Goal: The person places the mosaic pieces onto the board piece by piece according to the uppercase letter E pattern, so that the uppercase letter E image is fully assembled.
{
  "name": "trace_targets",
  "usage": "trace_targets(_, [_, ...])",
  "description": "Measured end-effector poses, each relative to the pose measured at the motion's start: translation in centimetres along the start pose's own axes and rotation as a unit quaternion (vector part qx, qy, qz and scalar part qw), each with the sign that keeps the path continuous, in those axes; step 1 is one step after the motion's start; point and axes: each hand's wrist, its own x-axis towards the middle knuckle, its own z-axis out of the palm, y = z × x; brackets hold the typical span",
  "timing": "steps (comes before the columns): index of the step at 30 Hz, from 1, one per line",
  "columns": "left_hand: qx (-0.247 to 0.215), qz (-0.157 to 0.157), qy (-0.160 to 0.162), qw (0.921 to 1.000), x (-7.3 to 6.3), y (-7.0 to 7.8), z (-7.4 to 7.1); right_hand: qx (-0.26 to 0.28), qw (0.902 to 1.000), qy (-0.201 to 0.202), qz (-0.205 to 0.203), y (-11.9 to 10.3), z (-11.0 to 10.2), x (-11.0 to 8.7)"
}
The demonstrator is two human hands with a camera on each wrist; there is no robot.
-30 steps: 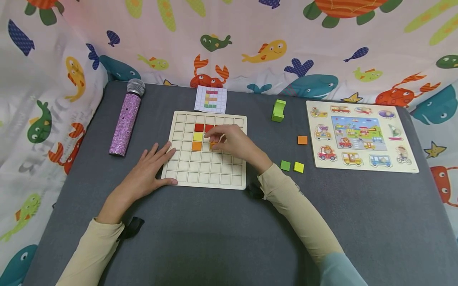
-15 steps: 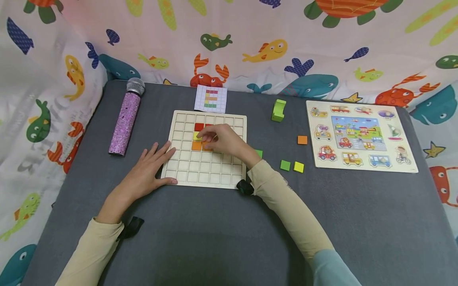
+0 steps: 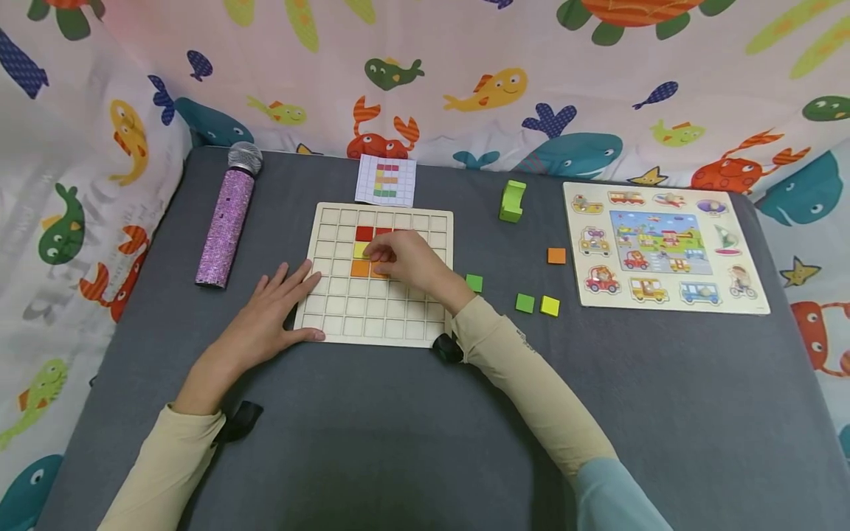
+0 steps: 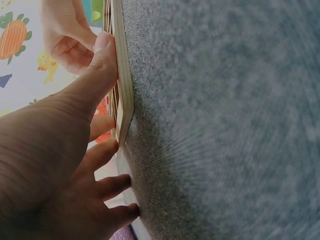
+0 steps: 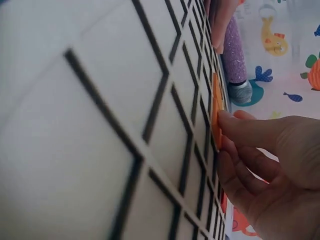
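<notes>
As the L hand [image 3: 268, 310] rests w/ its fingers spread wide at the left side of the wooden grid board [image 3: 361, 328], its thumb is at the near left corner. The R hand [image 3: 412, 262] is over the middle of the board, w/ fingers bent & narrow; in the R wrist view its thumb tip touches an orange tile [image 3: 378, 268], but whether the fingers also pinch this tile, I cannot tell. It lies on the board, just right of another orange tile [image 3: 359, 268]. Behind that one come a yellow tile [image 3: 361, 249] & then a red tile [image 3: 364, 234]; a 2nd red tile [image 3: 383, 231] is next to it, partly hidden by the R hand.

On the grey table [image 3: 372, 428], right of the board, are 2 green pcs. [image 3: 524, 303], a loose yellow pc. [image 3: 550, 306] &, a bit farther back, a loose orange pc. [image 3: 556, 256]. Near the back is a curved green block [image 3: 512, 201]; at far right lies a picture puzzle [image 3: 722, 267] w/ vehicles. A paper card [image 3: 385, 181] w/ coloured squares is just behind the board, & a mic [image 3: 227, 221] w/ sparkly purple handle lies to its left
</notes>
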Motion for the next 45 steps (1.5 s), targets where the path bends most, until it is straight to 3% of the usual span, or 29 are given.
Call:
trace_targets(7, [-0.007, 0.0, -0.001, 1.0, -0.1, 0.1, 0.1, -0.012, 0.9996, -0.011, -0.022, 0.1, -1.0, -1.0])
trace_targets(15, [-0.009, 0.007, 0.007, 0.9999, -0.1, 0.0, 0.0, -0.008, 0.9988, 0.034, -0.036, 1.8, -4.5, -5.4])
trace_targets(22, [-0.009, 0.003, 0.002, 1.0, -0.1, 0.0, 0.0, -0.044, 0.9961, 0.075, 0.014, 5.3, -8.1, -9.6])
trace_targets(27, [-0.007, 0.0, 0.001, 1.0, -0.1, 0.0, -0.1, -0.085, 0.9885, 0.104, 0.07, 8.3, -11.3, -12.3])
trace_targets(32, [-0.009, 0.001, -0.001, 1.0, -0.1, 0.1, -0.1, -0.117, 0.9834, 0.094, 0.102, 10.5, -13.2, -14.5])
trace_targets(45, [-0.01, 0.005, 0.004, 0.9999, -0.1, 0.0, 0.0, -0.132, 0.9824, 0.062, 0.118, 12.2, -13.9, -15.3])
